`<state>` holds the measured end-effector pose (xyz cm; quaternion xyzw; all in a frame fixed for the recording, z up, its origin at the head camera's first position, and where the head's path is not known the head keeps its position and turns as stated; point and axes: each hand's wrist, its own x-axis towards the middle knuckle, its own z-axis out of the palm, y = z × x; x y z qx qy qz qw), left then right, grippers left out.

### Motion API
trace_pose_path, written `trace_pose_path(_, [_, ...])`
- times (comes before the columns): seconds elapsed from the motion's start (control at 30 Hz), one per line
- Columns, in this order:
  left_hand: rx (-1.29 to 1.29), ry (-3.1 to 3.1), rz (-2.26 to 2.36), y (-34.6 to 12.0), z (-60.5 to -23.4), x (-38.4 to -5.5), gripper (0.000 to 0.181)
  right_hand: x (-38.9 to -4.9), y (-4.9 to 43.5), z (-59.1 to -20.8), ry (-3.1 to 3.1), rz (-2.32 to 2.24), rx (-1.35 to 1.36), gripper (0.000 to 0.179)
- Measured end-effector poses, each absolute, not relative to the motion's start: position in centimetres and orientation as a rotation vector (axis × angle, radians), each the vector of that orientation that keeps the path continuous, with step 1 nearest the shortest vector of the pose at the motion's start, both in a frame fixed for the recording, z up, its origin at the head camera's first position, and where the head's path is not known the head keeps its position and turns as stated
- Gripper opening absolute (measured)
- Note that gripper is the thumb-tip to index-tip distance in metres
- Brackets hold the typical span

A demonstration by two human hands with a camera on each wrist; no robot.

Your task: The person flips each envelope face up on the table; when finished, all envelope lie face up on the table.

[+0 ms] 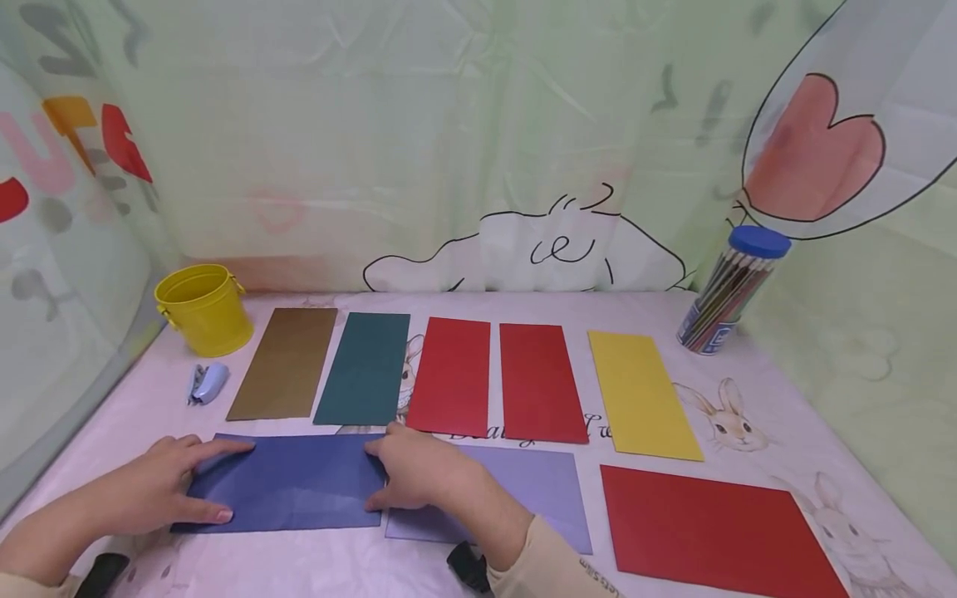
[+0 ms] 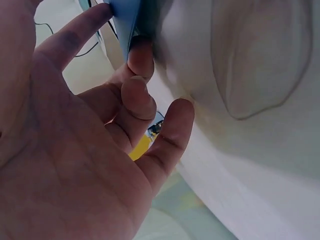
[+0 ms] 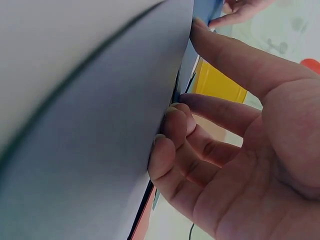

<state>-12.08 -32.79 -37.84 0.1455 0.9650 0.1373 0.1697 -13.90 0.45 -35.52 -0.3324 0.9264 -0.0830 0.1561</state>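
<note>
A dark blue rectangular sheet (image 1: 299,486) lies lengthwise on the near left of the table. My left hand (image 1: 160,490) is at its left end, thumb and index finger spread apart on the sheet. In the left wrist view its other fingers (image 2: 177,120) bend loosely beside the sheet's edge. My right hand (image 1: 422,469) is at the opposite end, index fingertip toward the far corner and thumb toward the near one. Its fingertips touch the sheet's edge in the right wrist view. A lavender sheet (image 1: 523,490) lies partly under my right forearm.
Behind stand brown (image 1: 287,365), green (image 1: 366,370), two red (image 1: 452,374) and yellow sheets (image 1: 643,394) in a row. Another red sheet (image 1: 710,527) lies at near right. A yellow bucket (image 1: 213,320), a light blue stapler (image 1: 208,384) and a pencil tub (image 1: 728,291) flank them.
</note>
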Motion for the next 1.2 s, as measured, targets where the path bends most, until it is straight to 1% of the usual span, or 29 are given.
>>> trace_pose_path(0.2, [0.421,2.722,0.359,-32.6,-37.4,-12.7,0.080,-13.9,0.5,-35.6,2.657,-0.259,-0.936,0.063])
trace_pose_path(0.4, [0.359,2.753,0.371,-32.4,-37.4,-12.4,0.081,-13.8,0.2,-35.7,2.656,-0.260,-0.912,0.062])
trace_pose_path(0.6, [0.403,2.716,0.348,-30.7,-36.5,-13.2,0.077,-13.9,0.3,-35.6,2.653,-0.266,-0.927,0.064])
trace_pose_path(0.7, [0.464,2.712,0.315,-28.6,-35.7,-13.6,0.072,-14.1,0.7,-35.4,2.636,-0.285,-0.948,0.065])
trace_pose_path(0.8, [0.598,2.751,0.346,-25.9,-34.8,-14.0,0.060,-14.3,2.0,-34.8,2.609,-0.325,-0.972,0.065])
trace_pose_path(0.9, [0.746,2.813,0.422,-22.7,-33.9,-14.7,0.047,-14.5,4.5,-34.1,2.583,-0.378,-0.971,0.066])
trace_pose_path(0.97, [0.847,2.842,0.477,-20.4,-33.4,-15.2,0.043,-14.6,6.6,-33.5,2.563,-0.423,-0.933,0.068])
trace_pose_path(1.03, [0.928,2.841,0.525,-18.0,-33.2,-15.7,0.044,-14.7,9.0,-33.1,2.552,-0.464,-0.893,0.071])
trace_pose_path(1.2, [1.053,2.753,0.651,-11.8,-33.6,-16.5,0.053,-14.6,14.9,-32.5,2.566,-0.518,-0.833,0.079])
